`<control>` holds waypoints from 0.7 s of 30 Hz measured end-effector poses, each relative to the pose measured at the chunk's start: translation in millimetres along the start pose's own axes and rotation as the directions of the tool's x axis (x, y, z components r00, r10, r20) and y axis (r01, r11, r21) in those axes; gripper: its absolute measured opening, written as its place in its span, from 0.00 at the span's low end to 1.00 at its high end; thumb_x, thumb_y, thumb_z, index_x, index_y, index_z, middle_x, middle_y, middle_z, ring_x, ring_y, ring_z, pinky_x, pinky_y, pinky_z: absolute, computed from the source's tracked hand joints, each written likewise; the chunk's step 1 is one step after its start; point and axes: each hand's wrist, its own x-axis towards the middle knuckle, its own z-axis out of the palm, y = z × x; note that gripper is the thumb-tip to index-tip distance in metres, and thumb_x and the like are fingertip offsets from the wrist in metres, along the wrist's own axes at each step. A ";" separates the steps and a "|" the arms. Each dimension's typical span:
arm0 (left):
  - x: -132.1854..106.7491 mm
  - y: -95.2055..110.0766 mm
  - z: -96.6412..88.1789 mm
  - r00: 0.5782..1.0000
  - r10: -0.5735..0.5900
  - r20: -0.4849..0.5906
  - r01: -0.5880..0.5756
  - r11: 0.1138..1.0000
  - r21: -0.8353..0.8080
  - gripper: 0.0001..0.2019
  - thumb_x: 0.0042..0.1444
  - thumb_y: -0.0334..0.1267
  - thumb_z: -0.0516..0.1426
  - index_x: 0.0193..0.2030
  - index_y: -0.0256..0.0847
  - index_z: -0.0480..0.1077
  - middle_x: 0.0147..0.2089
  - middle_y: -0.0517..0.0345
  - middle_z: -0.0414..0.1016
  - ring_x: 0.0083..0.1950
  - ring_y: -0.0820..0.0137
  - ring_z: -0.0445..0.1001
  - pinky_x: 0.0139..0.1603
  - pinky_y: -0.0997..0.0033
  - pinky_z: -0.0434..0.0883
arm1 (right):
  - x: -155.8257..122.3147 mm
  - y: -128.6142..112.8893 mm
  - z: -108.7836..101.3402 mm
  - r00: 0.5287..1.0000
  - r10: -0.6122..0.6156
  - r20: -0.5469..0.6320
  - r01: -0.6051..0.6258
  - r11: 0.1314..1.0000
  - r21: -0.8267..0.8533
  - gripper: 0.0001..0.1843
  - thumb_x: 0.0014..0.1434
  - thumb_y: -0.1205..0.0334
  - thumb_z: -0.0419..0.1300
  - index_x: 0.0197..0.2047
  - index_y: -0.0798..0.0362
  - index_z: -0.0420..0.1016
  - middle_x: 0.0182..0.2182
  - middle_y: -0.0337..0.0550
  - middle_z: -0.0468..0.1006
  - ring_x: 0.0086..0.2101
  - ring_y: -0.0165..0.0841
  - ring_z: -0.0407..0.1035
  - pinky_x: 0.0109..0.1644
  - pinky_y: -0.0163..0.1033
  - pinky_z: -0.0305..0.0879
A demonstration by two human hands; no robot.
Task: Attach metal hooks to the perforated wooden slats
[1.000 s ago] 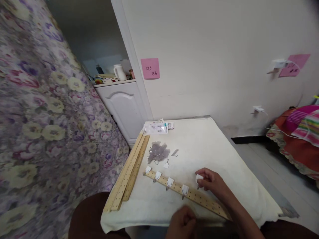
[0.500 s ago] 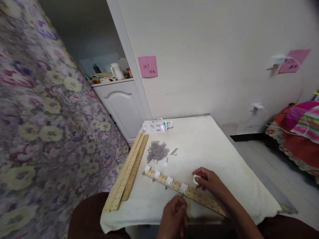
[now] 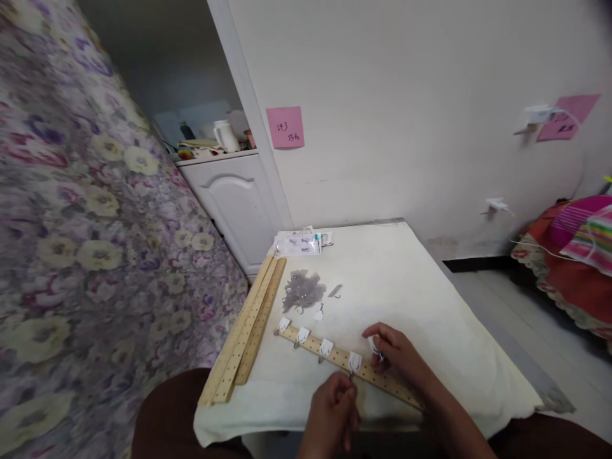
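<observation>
A perforated wooden strip [image 3: 313, 344] lies slantwise on the cloth, with several white metal-ended hooks [image 3: 326, 347] along it. My right hand [image 3: 394, 349] holds another white hook [image 3: 374, 346] above the strip, its metal end showing by the fingers. Curled fingers of my left hand [image 3: 333, 401] pinch at the metal end of the hook [image 3: 354, 361] nearest that hand; the exact contact is hard to see. My right forearm covers the strip's near end. Beyond the strip are a loose white hook [image 3: 319, 313] and a pile of grey clear-film pieces with metal hooks [image 3: 303, 291].
Two longer perforated wooden strips [image 3: 246, 325] lie along the table's left side. Flat packages [image 3: 299, 243] rest at the back left corner. A pale cloth [image 3: 377, 268] covers the table, a floral curtain [image 3: 109, 255] hangs at left, and a wall [image 3: 373, 127] stands behind.
My right hand has shifted slightly left and turned, tilting the white hook so its metal end shows to the right. The left hand stays nearly in place.
</observation>
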 end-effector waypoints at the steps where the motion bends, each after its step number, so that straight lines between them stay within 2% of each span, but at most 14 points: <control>1: 0.2 1.3 -0.7 1.000 0.001 -0.012 -0.001 1.000 0.027 0.13 0.54 0.50 0.51 0.31 0.43 0.58 0.15 0.71 0.66 0.08 0.80 0.53 0.09 0.81 0.46 | 0.4 0.2 2.8 1.000 0.010 0.009 -0.010 1.000 0.007 0.12 0.57 0.55 0.49 0.41 0.51 0.67 0.18 0.32 0.68 0.20 0.29 0.64 0.26 0.34 0.62; 4: 0.6 6.6 -2.7 0.999 -0.005 -0.052 0.012 0.992 0.128 0.11 0.55 0.49 0.51 0.30 0.44 0.57 0.15 0.72 0.64 0.09 0.79 0.52 0.10 0.79 0.48 | 2.7 2.5 9.3 0.999 -0.030 -0.012 0.029 0.998 -0.049 0.11 0.57 0.53 0.49 0.34 0.50 0.67 0.20 0.32 0.67 0.20 0.28 0.61 0.23 0.33 0.56; 6: 1.0 10.9 -4.3 0.996 0.024 -0.085 -0.006 0.980 0.199 0.10 0.55 0.45 0.51 0.28 0.44 0.57 0.16 0.72 0.62 0.12 0.78 0.55 0.14 0.78 0.52 | 4.5 4.6 11.9 0.992 -0.107 -0.066 0.091 0.974 -0.208 0.10 0.55 0.53 0.53 0.30 0.50 0.67 0.22 0.33 0.68 0.23 0.28 0.62 0.26 0.34 0.56; 8: 2.1 14.9 -6.2 0.986 0.121 -0.118 -0.079 0.947 0.310 0.08 0.54 0.41 0.52 0.26 0.43 0.58 0.18 0.70 0.62 0.18 0.76 0.59 0.20 0.77 0.56 | 6.2 6.5 13.8 0.979 -0.169 -0.116 0.112 0.916 -0.386 0.08 0.51 0.55 0.58 0.29 0.50 0.68 0.24 0.34 0.70 0.26 0.30 0.63 0.30 0.35 0.56; 10: 3.5 18.0 -8.3 0.967 0.222 -0.127 -0.151 0.895 0.420 0.08 0.53 0.37 0.53 0.25 0.42 0.60 0.20 0.67 0.63 0.24 0.74 0.62 0.25 0.75 0.57 | 7.4 8.1 15.6 0.976 -0.176 -0.126 0.094 0.869 -0.486 0.08 0.48 0.56 0.60 0.31 0.50 0.70 0.26 0.36 0.73 0.28 0.32 0.64 0.33 0.35 0.57; 12: 5.1 19.8 -9.7 0.960 0.252 -0.120 -0.167 0.863 0.476 0.07 0.53 0.36 0.53 0.25 0.41 0.62 0.21 0.65 0.65 0.26 0.73 0.63 0.27 0.74 0.56 | 8.6 9.5 17.6 0.982 -0.153 -0.115 0.071 0.850 -0.523 0.09 0.48 0.56 0.61 0.33 0.49 0.72 0.28 0.37 0.75 0.29 0.33 0.66 0.34 0.36 0.58; 18: 6.1 22.4 -10.0 0.962 0.253 -0.100 -0.175 0.859 0.482 0.08 0.55 0.38 0.52 0.26 0.41 0.64 0.23 0.62 0.68 0.27 0.71 0.65 0.29 0.74 0.57 | 12.0 13.1 20.6 0.992 -0.109 -0.068 0.051 0.819 -0.571 0.09 0.46 0.57 0.63 0.33 0.48 0.75 0.33 0.39 0.78 0.35 0.36 0.69 0.37 0.36 0.59; 21: 5.3 22.5 -10.2 0.961 0.257 -0.100 -0.179 0.858 0.481 0.08 0.55 0.38 0.52 0.26 0.42 0.64 0.23 0.62 0.69 0.27 0.70 0.65 0.29 0.74 0.56 | 12.9 13.9 20.1 0.994 -0.092 -0.061 0.040 0.816 -0.576 0.08 0.46 0.57 0.63 0.33 0.47 0.76 0.32 0.39 0.79 0.34 0.35 0.69 0.37 0.36 0.59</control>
